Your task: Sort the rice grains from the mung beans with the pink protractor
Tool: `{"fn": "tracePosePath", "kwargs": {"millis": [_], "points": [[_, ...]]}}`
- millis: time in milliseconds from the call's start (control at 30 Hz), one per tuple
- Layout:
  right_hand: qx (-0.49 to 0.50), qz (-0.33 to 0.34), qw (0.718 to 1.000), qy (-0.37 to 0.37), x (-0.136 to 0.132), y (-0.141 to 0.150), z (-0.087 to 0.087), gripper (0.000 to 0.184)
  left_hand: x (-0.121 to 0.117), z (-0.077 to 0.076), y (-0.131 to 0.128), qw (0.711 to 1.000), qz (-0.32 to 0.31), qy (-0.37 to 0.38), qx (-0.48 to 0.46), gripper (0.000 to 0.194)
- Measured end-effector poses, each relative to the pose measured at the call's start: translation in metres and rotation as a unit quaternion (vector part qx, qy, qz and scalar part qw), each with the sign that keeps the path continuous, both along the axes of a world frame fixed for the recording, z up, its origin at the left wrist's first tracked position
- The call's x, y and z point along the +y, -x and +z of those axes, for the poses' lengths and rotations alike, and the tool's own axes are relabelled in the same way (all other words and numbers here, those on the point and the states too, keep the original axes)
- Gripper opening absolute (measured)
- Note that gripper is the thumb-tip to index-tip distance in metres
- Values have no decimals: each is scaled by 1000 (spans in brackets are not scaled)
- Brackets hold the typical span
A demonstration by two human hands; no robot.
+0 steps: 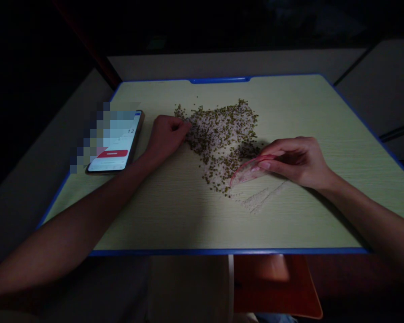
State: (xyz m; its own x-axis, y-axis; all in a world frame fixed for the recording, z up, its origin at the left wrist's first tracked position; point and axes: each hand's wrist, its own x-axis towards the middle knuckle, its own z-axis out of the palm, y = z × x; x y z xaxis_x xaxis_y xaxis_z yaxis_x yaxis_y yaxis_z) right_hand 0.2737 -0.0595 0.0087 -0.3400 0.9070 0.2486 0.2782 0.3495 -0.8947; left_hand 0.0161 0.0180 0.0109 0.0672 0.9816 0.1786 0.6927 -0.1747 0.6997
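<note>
A spread pile of mung beans mixed with white rice grains (218,128) lies on the middle of the table. My left hand (168,132) is closed at the pile's left edge, thumb and forefinger pinched together. Whatever may be between those fingertips is too small to make out. My right hand (296,159) grips a thin, clear plastic piece with a curved pink rim (247,172) between thumb and fingers. Its lower edge meets the table at the near right side of the pile. Streaks of rice (256,200) trail over the tabletop just below this plastic piece.
On the left of the table (323,220) lies a lit phone (112,150), beside my left forearm. The tabletop has a blue edge, with a blue handle-like strip (220,80) at the far side. Below the near edge sits an orange-red seat or bin (276,287).
</note>
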Motion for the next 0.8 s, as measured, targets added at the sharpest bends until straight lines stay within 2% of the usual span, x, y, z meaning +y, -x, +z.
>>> {"fn": "tracePosePath", "kwargs": {"millis": [533,800], "points": [[21,34,999,-13,-1,1,0,6,-2,2,-1,1000,1,-5,9,35],[7,19,1000,-10,-2,2,1,3,-2,2,-1,1000,1,1,-5,35]]}}
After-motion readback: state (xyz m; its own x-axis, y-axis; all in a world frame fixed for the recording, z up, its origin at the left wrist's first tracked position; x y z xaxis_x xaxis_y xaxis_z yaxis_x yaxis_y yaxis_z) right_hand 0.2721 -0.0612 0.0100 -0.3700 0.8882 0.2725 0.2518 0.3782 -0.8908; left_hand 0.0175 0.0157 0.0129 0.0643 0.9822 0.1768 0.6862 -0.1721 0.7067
